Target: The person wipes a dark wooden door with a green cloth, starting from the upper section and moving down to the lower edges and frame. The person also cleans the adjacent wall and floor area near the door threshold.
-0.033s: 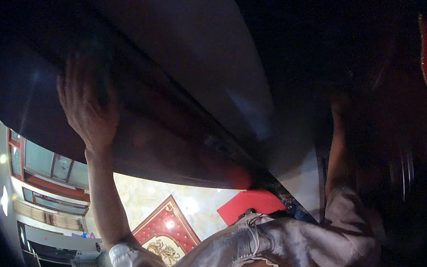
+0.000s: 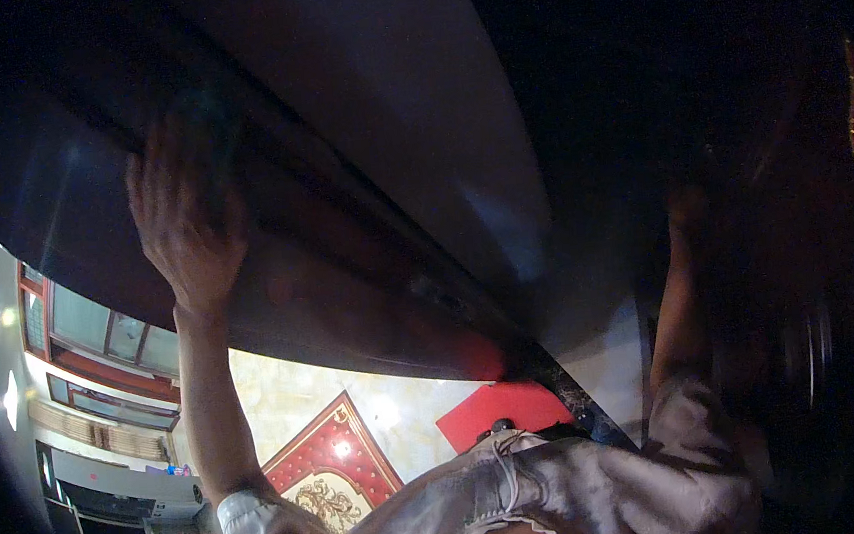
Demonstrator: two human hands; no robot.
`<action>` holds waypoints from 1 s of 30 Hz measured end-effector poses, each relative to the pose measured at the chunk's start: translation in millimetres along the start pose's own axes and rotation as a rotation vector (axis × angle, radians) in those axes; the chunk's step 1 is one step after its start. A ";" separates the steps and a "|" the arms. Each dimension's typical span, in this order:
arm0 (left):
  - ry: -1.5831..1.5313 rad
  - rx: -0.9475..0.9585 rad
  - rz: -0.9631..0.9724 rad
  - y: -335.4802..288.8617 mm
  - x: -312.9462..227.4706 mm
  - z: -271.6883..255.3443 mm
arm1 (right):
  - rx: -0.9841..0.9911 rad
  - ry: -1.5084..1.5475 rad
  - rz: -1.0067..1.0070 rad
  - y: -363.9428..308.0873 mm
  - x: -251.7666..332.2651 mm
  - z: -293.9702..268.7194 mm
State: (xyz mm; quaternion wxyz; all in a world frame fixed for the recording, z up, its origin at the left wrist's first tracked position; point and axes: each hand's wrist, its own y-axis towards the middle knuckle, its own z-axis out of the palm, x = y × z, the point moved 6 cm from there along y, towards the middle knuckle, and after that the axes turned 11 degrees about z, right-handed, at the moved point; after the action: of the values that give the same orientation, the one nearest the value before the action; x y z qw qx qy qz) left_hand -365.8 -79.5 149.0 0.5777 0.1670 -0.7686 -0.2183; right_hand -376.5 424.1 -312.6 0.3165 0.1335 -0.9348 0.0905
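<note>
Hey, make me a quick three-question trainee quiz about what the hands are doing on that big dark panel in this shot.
1. True or false: the left hand lies flat with its fingers spread on the dark glossy panel.
2. Which is seen below the panel's edge? A) a red ornate rug B) a green lawn C) a blue pool
3. Fill in: the right hand reaches up into a very ____ area, so its grip cannot be made out.

Key: 1 true; 2 A; 3 dark
</note>
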 end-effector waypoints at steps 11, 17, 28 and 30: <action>-0.285 0.048 0.081 9.8 -28.2 23.5 | 0.276 0.889 -0.897 -194.0 224.4 -56.3; -0.344 -0.026 0.008 7.7 -27.2 26.8 | 1.097 1.104 -0.839 -310.5 366.0 40.2; -0.327 0.015 -0.042 2.5 -25.9 40.3 | 1.389 1.193 -0.633 -358.6 399.4 124.3; -0.355 -0.022 -0.041 1.7 -26.3 42.1 | 1.390 1.181 -0.640 -359.2 409.2 129.6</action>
State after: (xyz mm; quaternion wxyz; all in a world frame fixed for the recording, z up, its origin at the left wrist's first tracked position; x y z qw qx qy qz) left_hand -399.0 -58.6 118.5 0.4299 0.1352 -0.8526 -0.2644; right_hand -652.5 -28.0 -131.6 0.5957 0.4722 -0.2820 0.5854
